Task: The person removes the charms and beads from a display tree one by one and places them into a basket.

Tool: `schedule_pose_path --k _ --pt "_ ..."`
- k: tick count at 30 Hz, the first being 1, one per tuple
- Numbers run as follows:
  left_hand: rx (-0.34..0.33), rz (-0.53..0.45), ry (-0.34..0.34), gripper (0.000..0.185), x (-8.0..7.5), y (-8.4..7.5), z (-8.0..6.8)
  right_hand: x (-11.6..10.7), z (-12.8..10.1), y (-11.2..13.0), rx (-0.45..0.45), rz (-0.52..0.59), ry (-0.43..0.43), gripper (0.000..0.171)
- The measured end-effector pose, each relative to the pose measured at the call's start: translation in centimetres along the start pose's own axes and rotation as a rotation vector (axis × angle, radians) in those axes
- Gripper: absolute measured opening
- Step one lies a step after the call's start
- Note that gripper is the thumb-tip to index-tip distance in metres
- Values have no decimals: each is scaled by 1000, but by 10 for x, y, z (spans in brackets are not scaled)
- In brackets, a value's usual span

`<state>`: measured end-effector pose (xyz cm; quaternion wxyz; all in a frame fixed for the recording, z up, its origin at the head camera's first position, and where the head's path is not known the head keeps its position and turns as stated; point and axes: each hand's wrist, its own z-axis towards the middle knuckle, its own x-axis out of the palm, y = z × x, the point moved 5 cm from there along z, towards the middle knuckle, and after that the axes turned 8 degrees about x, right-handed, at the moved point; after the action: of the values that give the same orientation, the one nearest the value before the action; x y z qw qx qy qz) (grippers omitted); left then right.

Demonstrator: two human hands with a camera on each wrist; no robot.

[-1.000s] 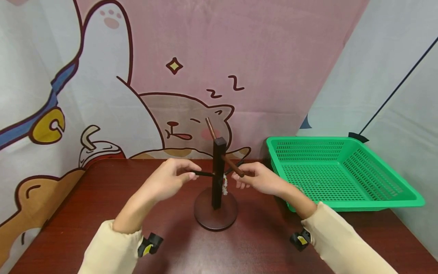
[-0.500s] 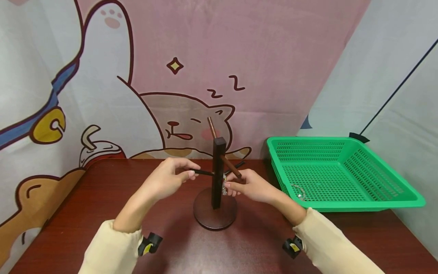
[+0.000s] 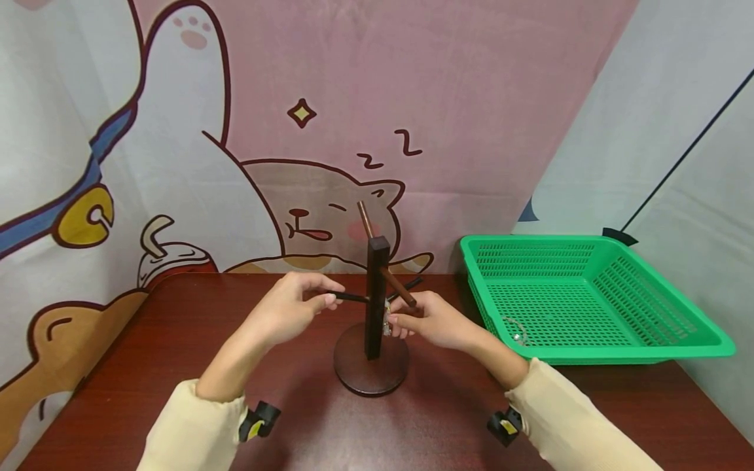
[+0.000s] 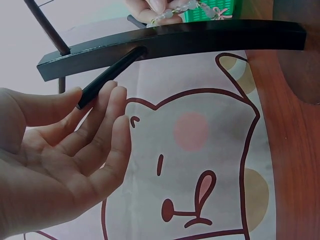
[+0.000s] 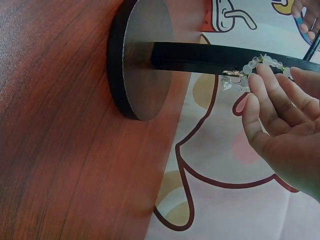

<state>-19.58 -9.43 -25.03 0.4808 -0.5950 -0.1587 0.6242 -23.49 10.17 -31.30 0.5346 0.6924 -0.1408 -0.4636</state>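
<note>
head view: the bead bracelet [image 3: 387, 318] is mostly hidden behind the stand post [image 3: 375, 297] and the right hand [image 3: 432, 319]; its clasp is too small to make out. a small clear item in the green basket [image 3: 660, 345] is too small to identify. right wrist view: the stand base [image 5: 142, 57] is cut off at the top edge. left wrist view: the right hand's fingertips [image 4: 150, 6] are cropped by the top edge.

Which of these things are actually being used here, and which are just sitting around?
In use:
- dark wooden peg stand
- pale beaded bracelet, touched by the right hand
- thin dark peg, pinched by the left hand

Lying about:
- green plastic basket
- small clear ring-like item inside it
- cartoon cat backdrop
</note>
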Motion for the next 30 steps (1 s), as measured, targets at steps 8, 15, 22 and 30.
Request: schedule_pose_path --k 8,15,22,30 --pt "-5 17 6 17 0 -1 0 0 0 0 6 -7 -2 13" --pt "-1 19 13 17 0 0 0 -2 0 5 1 -11 0 10" --pt "14 14 17 17 0 -1 0 -7 0 11 -5 -55 -16 12" --pt "19 15 24 18 0 0 0 -15 -2 15 5 -77 -28 10"
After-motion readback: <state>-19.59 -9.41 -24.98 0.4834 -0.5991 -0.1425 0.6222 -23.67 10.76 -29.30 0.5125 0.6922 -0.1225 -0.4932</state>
